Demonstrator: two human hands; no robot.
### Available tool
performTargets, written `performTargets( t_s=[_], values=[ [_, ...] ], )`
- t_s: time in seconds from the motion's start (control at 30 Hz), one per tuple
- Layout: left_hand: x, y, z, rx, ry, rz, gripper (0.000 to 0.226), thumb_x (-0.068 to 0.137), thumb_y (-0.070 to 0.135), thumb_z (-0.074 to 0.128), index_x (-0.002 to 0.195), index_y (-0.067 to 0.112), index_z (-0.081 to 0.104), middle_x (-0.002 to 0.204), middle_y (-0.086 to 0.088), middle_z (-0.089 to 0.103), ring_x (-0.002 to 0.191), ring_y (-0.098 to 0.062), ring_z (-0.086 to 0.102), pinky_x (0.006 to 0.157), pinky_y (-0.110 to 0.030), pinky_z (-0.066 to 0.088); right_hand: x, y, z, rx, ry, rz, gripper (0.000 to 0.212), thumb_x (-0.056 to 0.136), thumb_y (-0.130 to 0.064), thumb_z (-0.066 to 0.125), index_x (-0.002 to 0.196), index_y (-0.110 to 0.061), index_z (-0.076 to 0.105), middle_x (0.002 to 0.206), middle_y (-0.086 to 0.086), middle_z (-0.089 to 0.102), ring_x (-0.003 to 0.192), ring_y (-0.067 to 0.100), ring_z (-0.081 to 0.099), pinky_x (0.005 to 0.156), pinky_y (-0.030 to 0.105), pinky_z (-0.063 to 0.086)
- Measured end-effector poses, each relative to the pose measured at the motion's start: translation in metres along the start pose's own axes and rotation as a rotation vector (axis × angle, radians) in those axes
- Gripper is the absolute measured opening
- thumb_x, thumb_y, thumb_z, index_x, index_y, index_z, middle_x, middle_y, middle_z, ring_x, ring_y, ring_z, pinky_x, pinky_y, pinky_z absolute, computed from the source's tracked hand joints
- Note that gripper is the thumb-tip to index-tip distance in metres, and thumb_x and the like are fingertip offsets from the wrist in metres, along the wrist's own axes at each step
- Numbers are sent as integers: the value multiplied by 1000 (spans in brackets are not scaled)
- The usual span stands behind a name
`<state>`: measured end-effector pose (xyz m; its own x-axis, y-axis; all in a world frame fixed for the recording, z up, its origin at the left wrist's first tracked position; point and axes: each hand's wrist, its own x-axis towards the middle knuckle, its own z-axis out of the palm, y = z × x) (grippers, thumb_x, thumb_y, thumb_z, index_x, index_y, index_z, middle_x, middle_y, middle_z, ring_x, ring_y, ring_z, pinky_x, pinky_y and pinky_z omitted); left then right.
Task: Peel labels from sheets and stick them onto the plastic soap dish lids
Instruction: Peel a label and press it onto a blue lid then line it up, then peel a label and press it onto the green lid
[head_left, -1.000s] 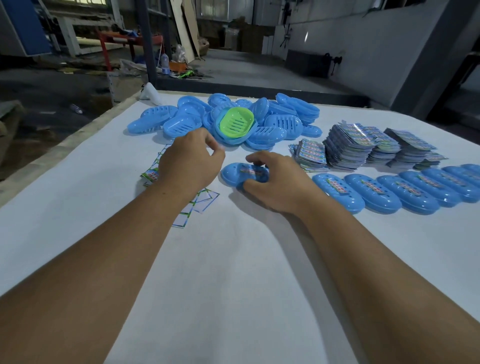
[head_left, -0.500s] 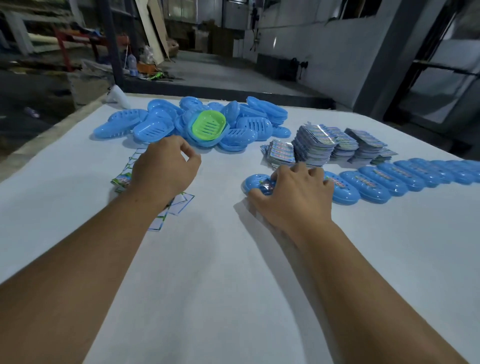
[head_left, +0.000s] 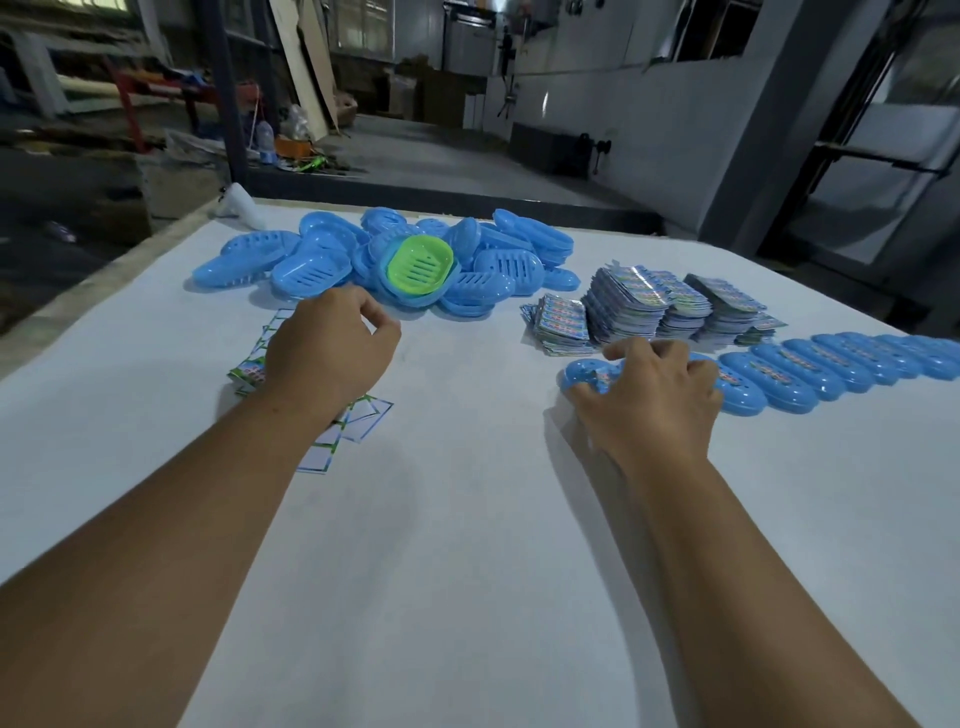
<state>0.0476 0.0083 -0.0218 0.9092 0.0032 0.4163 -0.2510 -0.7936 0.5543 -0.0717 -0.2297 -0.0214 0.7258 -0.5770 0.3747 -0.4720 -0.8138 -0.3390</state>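
Note:
My right hand (head_left: 655, 395) grips a blue labelled soap dish lid (head_left: 582, 375) on the table, at the left end of a row of labelled blue lids (head_left: 831, 371). Its fingers curl over the lid and hide most of it. My left hand (head_left: 330, 353) hovers with curled fingers over used label backing sheets (head_left: 358, 418); I cannot see anything held in it. A heap of blue lids and dishes (head_left: 322, 270) with one green dish (head_left: 420, 266) lies behind my left hand. Stacks of label sheets (head_left: 639, 306) stand behind my right hand.
The white table (head_left: 441, 519) ends at a left edge (head_left: 98, 291) beside a drop to the workshop floor. A white object (head_left: 240, 205) lies at the far left corner. A dark steel post (head_left: 223, 88) stands behind the table.
My right hand slid the labelled lid to the right, up against the end of the row of lids. My left hand stayed over the backing sheets.

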Motion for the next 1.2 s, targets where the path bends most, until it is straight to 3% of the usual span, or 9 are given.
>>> performTargets(
  t_s=[0.3,0.5,0.73,1.03,1.2],
  values=[
    [2,0,-3,62,-23,-25,14,90,47,59,86,33,59,82,6,65,78,-21,60,65,-31,41,-1,-27,12,125,-11,-188,32,86,-36,63,118,-32,65,130,1,57,122,32,45,100,43,33],
    [8,-7,-8,92,-1,-33,11,90,44,58,87,33,60,79,3,65,83,-26,63,68,-31,42,6,-59,29,206,-94,-423,35,91,-30,61,126,-25,64,129,1,62,120,28,52,102,40,39],
    [6,-4,-2,91,-36,-5,14,90,48,56,88,34,59,95,0,67,83,-23,62,71,-32,46,34,-91,59,290,-184,-399,57,95,-33,59,148,-17,44,147,11,45,135,33,40,109,40,33],
    [5,-3,1,76,-14,21,17,89,46,57,85,30,62,85,5,67,83,-22,62,69,-31,44,58,-144,91,255,-141,-643,54,99,-20,53,151,-14,43,153,8,48,131,38,43,110,43,32],
    [4,-1,-1,69,-4,28,16,89,44,57,79,32,55,83,3,67,79,-23,60,67,-31,43,62,-151,96,230,-108,-602,39,99,-22,50,136,-15,60,129,15,63,118,39,52,101,42,40]
  ],
)
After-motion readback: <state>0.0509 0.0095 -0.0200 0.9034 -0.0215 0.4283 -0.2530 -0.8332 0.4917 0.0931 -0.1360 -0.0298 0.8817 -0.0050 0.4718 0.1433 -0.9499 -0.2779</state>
